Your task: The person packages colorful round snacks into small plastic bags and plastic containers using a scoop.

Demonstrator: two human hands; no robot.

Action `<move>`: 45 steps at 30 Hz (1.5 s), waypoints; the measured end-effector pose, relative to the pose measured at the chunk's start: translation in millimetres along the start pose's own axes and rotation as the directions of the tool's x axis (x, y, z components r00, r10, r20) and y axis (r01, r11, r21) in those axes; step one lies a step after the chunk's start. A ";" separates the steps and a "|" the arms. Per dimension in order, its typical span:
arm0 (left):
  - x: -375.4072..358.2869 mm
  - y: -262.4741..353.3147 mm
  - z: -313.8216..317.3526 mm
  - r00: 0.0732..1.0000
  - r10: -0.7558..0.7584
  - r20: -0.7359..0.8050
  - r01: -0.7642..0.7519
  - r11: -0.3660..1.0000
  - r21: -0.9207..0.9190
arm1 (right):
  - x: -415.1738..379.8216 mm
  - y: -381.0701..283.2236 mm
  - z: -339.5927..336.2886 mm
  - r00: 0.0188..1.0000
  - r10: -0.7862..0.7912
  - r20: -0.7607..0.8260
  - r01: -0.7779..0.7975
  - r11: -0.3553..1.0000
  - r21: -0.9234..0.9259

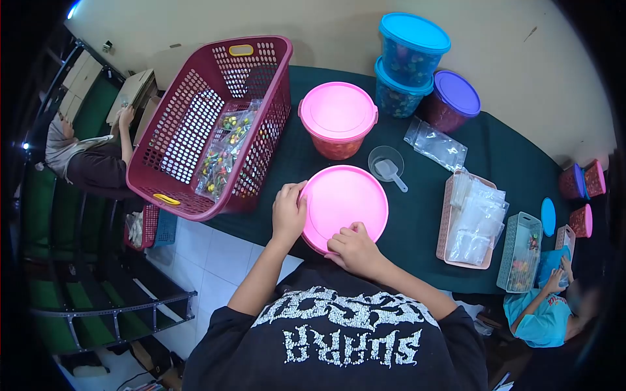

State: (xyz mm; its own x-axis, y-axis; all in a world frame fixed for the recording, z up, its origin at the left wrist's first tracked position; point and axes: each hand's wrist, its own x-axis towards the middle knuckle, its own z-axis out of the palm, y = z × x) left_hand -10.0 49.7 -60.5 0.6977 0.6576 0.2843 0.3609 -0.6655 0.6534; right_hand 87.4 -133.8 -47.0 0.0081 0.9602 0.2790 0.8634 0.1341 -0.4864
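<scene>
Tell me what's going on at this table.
A person in a black printed shirt has both hands on the pink lid of a round tub at the near edge of the green table: the left hand grips its left rim, the right hand presses its near edge. Beside it sit a maroon basket holding small filled bags, a second pink-lidded tub, a scoop in a clear cup, and a tray of empty bags. Two other people work nearby.

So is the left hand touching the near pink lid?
Touching. The head view shows the left hand with its fingers curled onto the left rim of the near pink lid, no gap between them.
</scene>
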 end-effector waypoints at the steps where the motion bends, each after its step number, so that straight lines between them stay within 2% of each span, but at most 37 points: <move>1: -0.3 -1.2 1.3 1.000 0.000 -0.002 0.000 1.000 0.002 | 0.1 1.8 -0.6 1.000 0.008 0.020 -0.009 1.000 0.015; 8: 1.8 -0.4 0.8 1.000 -0.002 -0.007 0.002 0.999 0.035 | 4.5 -1.1 -0.6 0.986 0.112 0.126 -0.122 0.990 0.074; 15: -1.8 2.3 -0.4 1.000 -0.002 0.015 0.001 0.996 0.087 | 1.6 -5.4 -3.3 0.980 0.126 0.153 -0.143 0.984 0.105; 31: -3.7 4.7 -5.1 1.000 0.003 0.015 -0.004 0.998 0.055 | 2.4 -8.1 1.7 0.989 0.084 0.126 -0.095 0.992 0.085; 37: -4.6 5.7 -1.5 0.999 -0.014 0.046 0.009 0.995 0.102 | 2.7 -4.4 8.5 0.986 0.070 0.151 -0.085 0.992 0.098; 39: -4.6 6.8 -1.8 0.992 -0.063 0.105 0.044 0.984 0.171 | 3.4 -2.3 5.3 0.985 0.060 0.161 -0.076 0.992 0.098; 41: -5.8 15.2 -2.9 0.997 -0.004 0.076 -0.012 0.978 0.209 | 4.3 0.0 -2.9 0.994 0.113 0.004 -0.112 0.985 0.134; 42: -5.7 20.6 -1.4 0.997 0.056 0.049 -0.067 0.967 0.246 | 4.9 5.0 -5.6 0.994 0.111 0.003 -0.111 0.985 0.133; 43: -5.6 23.4 3.4 0.997 0.057 0.048 -0.067 0.967 0.246 | 5.8 11.7 -8.7 0.970 0.205 -0.131 -0.205 0.979 0.013; 44: -6.0 26.0 9.6 0.989 0.098 0.110 -0.127 0.945 0.303 | 6.9 18.5 -11.5 0.923 0.274 -0.271 -0.309 0.946 -0.094; 45: -6.5 29.2 15.0 0.976 0.134 0.173 -0.189 0.916 0.355 | 8.8 26.0 -14.2 0.923 0.273 -0.271 -0.308 0.947 -0.094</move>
State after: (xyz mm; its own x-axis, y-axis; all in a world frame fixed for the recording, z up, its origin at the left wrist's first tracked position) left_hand 5.2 20.7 -53.8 0.8364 0.4912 0.2434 0.4184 -0.8589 0.2954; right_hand 117.1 -125.3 -45.4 0.3800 0.8567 0.3489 0.8624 -0.1918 -0.4684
